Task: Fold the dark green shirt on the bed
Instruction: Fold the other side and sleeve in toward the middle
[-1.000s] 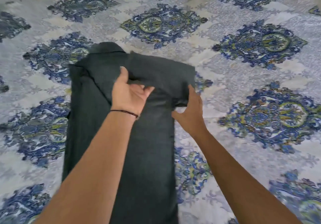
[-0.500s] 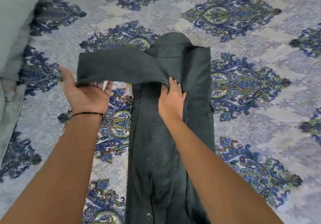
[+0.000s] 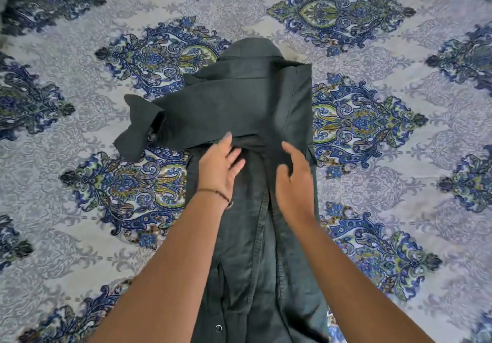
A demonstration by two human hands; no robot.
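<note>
I see the shirt (image 3: 255, 236) lying lengthwise on the bed (image 3: 399, 209), collar (image 3: 250, 50) at the far end, body running toward the near edge as a narrow strip. Sleeve (image 3: 202, 113) is folded across the chest, its cuff end (image 3: 135, 127) flopping off the left side onto the bedspread. A snap button (image 3: 218, 328) shows near the bottom.

Left hand (image 3: 219, 169): fingers spread and loose, resting flat on the cloth just below the sleeve's near edge, grip released. Thin dark band (image 3: 217, 193) on that wrist.

Right hand (image 3: 294, 176): fingers curled, thumb tucked toward the cloth at the right side of the fold; looks like it's pinching a bit of shirt, but I cannot tell for sure whether that grip has fabric in it.

Hands sit near each other, apart, either side of the placket (image 3: 262, 209).
</note>
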